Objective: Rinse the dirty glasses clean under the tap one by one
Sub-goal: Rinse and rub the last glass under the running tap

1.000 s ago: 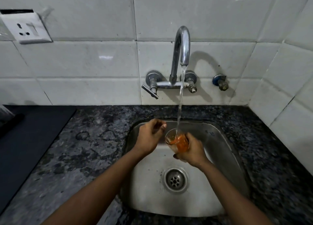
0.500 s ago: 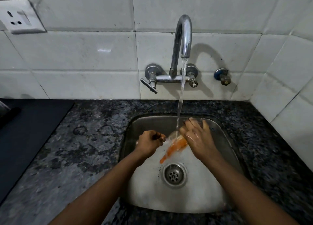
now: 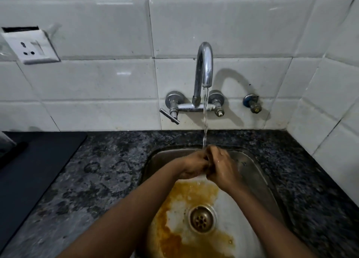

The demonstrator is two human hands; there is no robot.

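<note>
Water (image 3: 205,121) runs from the tap (image 3: 204,63) straight onto the two hands, which meet over the back of the sink (image 3: 258,172). The left hand (image 3: 194,165) and the right hand (image 3: 221,167) are both curled and pressed together, and the glass being rinsed must sit between them, though it is hidden; I cannot tell how either hand grips it or whether each has hold of it. To rinse well, the mouth of the glass should probably face the stream so water fills and flushes it, with the glass turned so the whole wall gets washed, and then be tipped out low in the basin to limit splashing. Orange-brown liquid (image 3: 186,197) stains the sink floor around the drain (image 3: 202,219), so the residue looks already poured out and needs flushing away too. Wet fingers on glass could slip, so a firm hold matters. A dark speckled counter (image 3: 108,168) surrounds the sink, a black mat (image 3: 37,156) lies at the left, and a wall socket (image 3: 31,46) sits well clear of the stream. No other glasses are in view.
</note>
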